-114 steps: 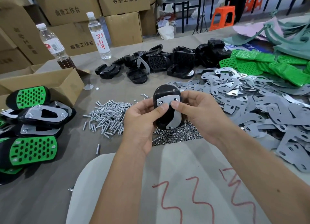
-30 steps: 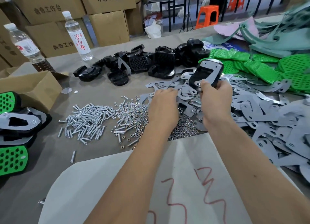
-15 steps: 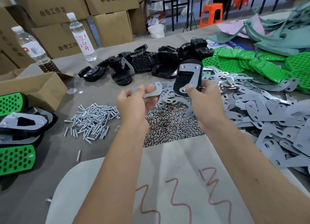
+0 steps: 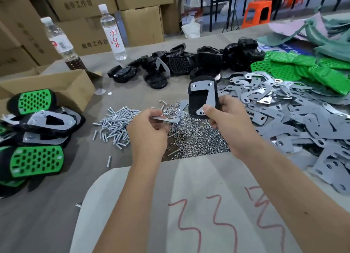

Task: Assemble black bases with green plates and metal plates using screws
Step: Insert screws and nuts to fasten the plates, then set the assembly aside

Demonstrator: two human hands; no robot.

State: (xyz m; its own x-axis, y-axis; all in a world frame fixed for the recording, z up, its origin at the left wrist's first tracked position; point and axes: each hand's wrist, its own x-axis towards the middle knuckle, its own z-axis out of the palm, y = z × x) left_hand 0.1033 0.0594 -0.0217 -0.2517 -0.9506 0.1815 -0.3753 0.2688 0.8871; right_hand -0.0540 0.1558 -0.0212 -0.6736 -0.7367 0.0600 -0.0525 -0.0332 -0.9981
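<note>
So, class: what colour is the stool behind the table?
Orange stool, clearest in the head view.

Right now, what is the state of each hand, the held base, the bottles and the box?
Left hand: pinching a loose metal plate.
Right hand: gripping the black base, one plate already on it.
Clear bottle: upright, capped.
Second bottle: upright, capped.
Cardboard box: open.

Base (image 4: pixel 197 101) in right hand (image 4: pixel 225 124) — black, silver-grey plate (image 4: pixel 205 93) on it. Right of hands: grey plates (image 4: pixel 295 116), bright green perforated plates (image 4: pixel 303 69). Below — white sheet (image 4: pixel 189 205), red squiggles (image 4: pixel 223 216).
</note>
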